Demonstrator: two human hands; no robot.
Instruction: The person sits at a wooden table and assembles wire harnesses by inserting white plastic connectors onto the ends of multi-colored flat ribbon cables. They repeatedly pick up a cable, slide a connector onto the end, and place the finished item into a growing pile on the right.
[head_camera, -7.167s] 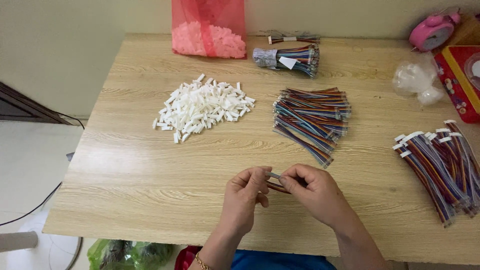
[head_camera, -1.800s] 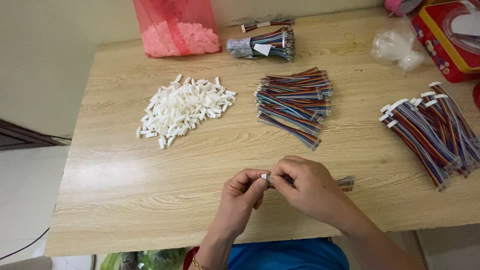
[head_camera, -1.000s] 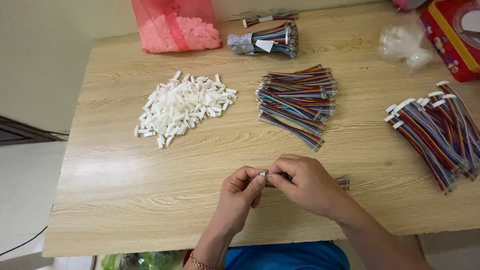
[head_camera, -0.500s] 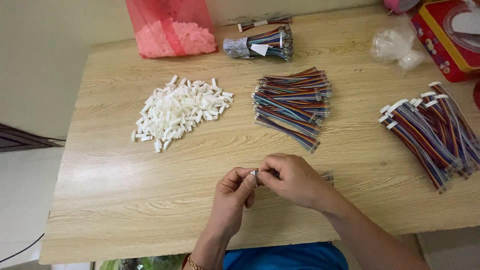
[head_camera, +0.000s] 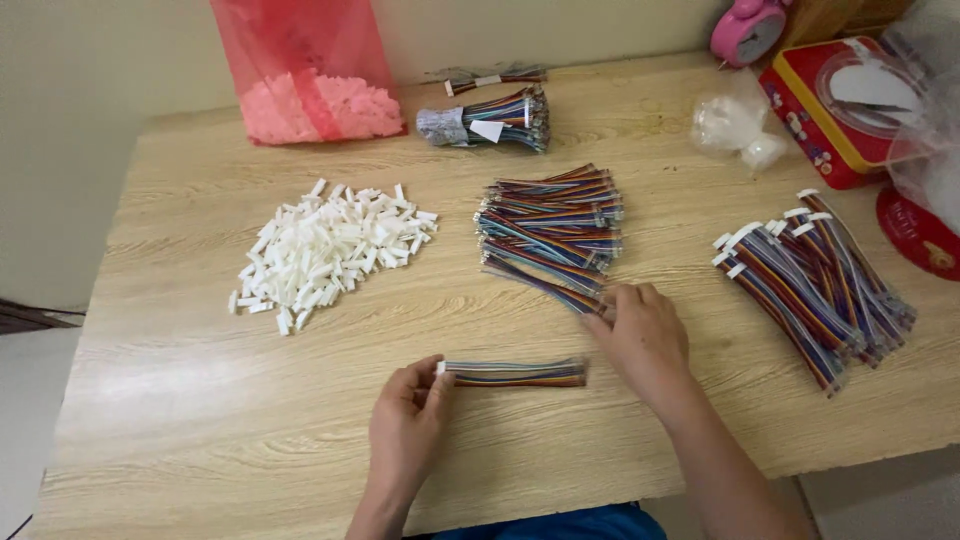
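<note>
Fingers of the left hand (head_camera: 408, 415) pinch a ribbon cable (head_camera: 515, 373); right hand (head_camera: 645, 335) fingers, loosely spread, touch the cable pile (head_camera: 552, 230) beside white connectors (head_camera: 325, 250).

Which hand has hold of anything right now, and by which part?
The left hand pinches a rainbow ribbon cable at its white-connector end. The right hand rests fingertips on the loose cable pile, gripping nothing clearly.

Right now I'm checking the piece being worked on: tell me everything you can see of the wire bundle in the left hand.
The wire bundle is a short flat ribbon of thin multicoloured wires, lying level just above the wooden table and running left to right. A small white connector caps its left end, pinched by the left hand between thumb and fingers. Its right end hangs free with nothing touching it. The right hand is apart from it, at the loose wire pile.
</note>
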